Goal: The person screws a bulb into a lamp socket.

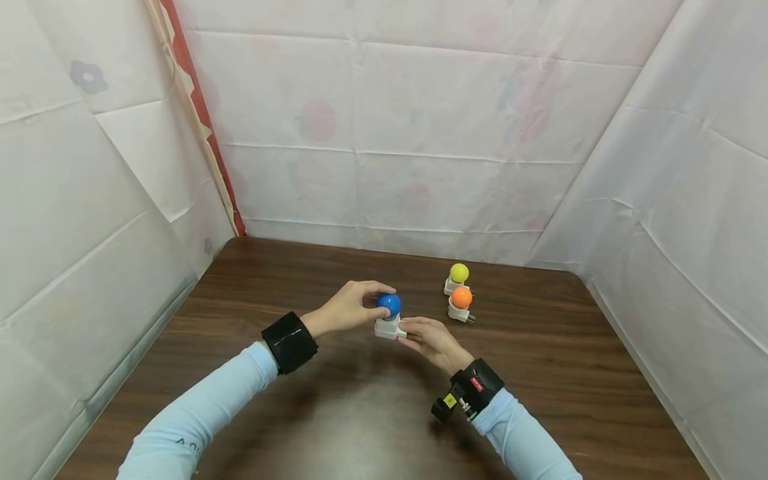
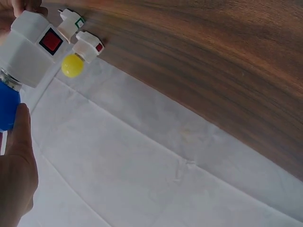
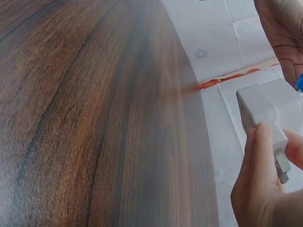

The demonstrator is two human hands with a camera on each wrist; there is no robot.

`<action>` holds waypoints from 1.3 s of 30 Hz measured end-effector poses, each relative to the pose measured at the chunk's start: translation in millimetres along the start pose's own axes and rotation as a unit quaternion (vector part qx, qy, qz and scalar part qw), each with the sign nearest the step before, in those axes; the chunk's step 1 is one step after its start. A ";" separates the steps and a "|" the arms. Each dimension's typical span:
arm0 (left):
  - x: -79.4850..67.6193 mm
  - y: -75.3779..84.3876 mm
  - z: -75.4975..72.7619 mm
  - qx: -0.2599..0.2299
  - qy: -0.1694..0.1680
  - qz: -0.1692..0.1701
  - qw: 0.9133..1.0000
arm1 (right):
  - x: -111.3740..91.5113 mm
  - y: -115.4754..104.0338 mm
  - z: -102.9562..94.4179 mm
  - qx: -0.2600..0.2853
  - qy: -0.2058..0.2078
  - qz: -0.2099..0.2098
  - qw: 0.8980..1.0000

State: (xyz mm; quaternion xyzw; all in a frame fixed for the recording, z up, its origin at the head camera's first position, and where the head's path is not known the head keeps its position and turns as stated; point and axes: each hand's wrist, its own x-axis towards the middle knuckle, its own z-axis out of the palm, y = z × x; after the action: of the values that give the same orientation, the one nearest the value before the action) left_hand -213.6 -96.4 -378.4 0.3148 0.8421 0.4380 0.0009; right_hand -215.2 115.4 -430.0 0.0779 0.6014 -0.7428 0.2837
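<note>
In the head view my left hand [image 1: 347,308] pinches a round blue bulb [image 1: 389,304] between thumb and fingers. Below the bulb is a white plug-in lamp holder [image 1: 387,329], which my right hand [image 1: 439,343] grips at its plug end. The left wrist view shows a strip of the bulb's metal screw base [image 2: 10,81] at the holder's mouth, and a red square switch [image 2: 50,41] on the holder's side. Metal prongs [image 3: 281,165] stick out between the right fingers in the right wrist view. Holder and bulb are held up over the table.
To the right on the brown wooden table [image 1: 564,373] stand two more white plug-in holders, one with a yellow bulb [image 1: 459,273], one with an orange bulb [image 1: 462,297] just in front. White sheets [image 1: 420,133] hang behind and on both sides.
</note>
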 end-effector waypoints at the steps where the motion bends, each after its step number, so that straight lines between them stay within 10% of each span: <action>1: 0.2 0.1 0.0 0.000 0.000 0.001 1.000 | 0.3 -0.1 0.2 0.000 0.001 -0.001 1.000; 12: -0.6 15.9 12.1 0.088 0.089 -0.085 0.988 | 0.7 1.3 2.0 0.015 0.008 -0.013 1.000; 20: -2.4 17.7 15.3 0.099 0.106 -0.087 0.986 | -0.4 2.5 2.4 0.023 0.004 -0.015 1.000; 39: 1.6 2.1 -7.0 -0.040 -0.071 -0.068 0.994 | -0.4 0.7 -6.0 -0.019 -0.040 0.006 0.999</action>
State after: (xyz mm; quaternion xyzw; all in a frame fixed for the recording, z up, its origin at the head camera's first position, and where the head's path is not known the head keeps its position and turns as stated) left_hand -215.7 -99.9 -372.1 0.2871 0.8412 0.4465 0.1030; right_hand -215.8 121.0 -432.0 0.0458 0.6028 -0.7323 0.3134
